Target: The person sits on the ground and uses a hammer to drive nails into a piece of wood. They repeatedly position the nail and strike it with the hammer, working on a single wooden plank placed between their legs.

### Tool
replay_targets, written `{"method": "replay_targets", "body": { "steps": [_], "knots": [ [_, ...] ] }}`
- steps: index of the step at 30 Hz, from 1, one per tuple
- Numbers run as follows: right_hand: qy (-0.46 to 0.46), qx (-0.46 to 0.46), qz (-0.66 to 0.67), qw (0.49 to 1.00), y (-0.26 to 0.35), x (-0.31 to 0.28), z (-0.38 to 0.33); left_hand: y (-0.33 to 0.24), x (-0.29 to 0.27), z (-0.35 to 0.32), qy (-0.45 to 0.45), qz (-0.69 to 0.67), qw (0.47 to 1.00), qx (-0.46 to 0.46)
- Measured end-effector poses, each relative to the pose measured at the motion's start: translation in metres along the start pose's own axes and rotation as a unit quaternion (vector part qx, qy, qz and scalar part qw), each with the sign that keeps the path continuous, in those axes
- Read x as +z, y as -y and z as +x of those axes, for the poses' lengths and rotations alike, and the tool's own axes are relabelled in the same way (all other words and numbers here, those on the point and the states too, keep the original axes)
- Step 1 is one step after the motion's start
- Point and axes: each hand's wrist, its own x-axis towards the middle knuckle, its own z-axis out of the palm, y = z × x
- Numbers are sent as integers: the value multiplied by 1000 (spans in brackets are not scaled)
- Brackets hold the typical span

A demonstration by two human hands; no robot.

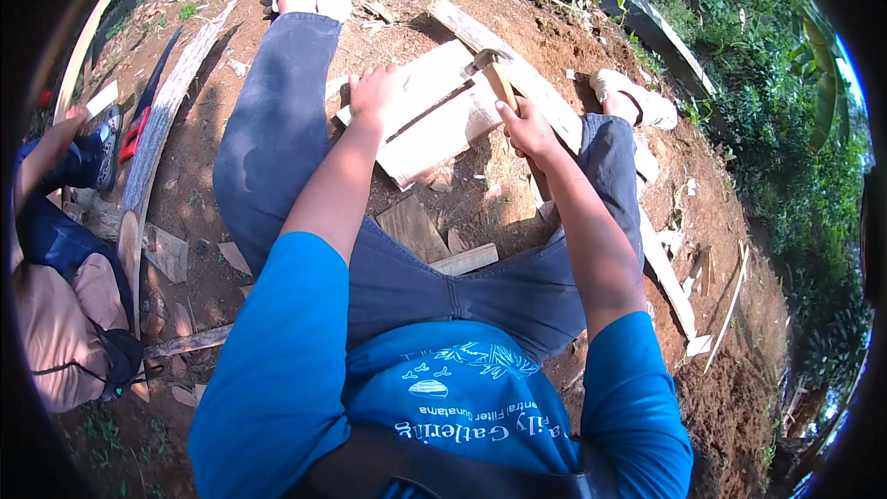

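Observation:
Between my spread legs, two pale wooden boards lie side by side on the ground with a dark narrow gap between them. My left hand (375,92) rests on the left end of the farther board (430,79), gripping it with the thumb near its edge. The nearer board (442,139) shows a rough, bright face. My right hand (528,129) is closed around the wooden handle of a hammer (501,85). Its metal head is over the right end of the boards, close to the gap; whether it touches them I cannot tell.
A long plank (545,102) lies beyond the boards toward my right leg. Wood offcuts (412,229) lie near my lap. At left, another person (65,314) sits beside a long rough plank (171,97) and a red-handled saw (136,129). Plants (776,120) grow at right.

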Motion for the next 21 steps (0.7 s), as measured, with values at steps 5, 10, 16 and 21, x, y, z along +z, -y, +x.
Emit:
{"method": "replay_targets", "body": {
  "steps": [5,10,16,21],
  "knots": [
    [64,0,241,968,16,6,-37,1,-7,-3,-30,-38,998,30],
    [107,-49,290,950,12,5,-57,-53,-53,22,-83,-473,866,138],
    [139,-95,299,939,16,9,-71,-88,-89,15,167,-492,837,172],
    [169,-37,308,935,22,-1,-90,-88,-78,9,61,-440,859,253]
  ]
}}
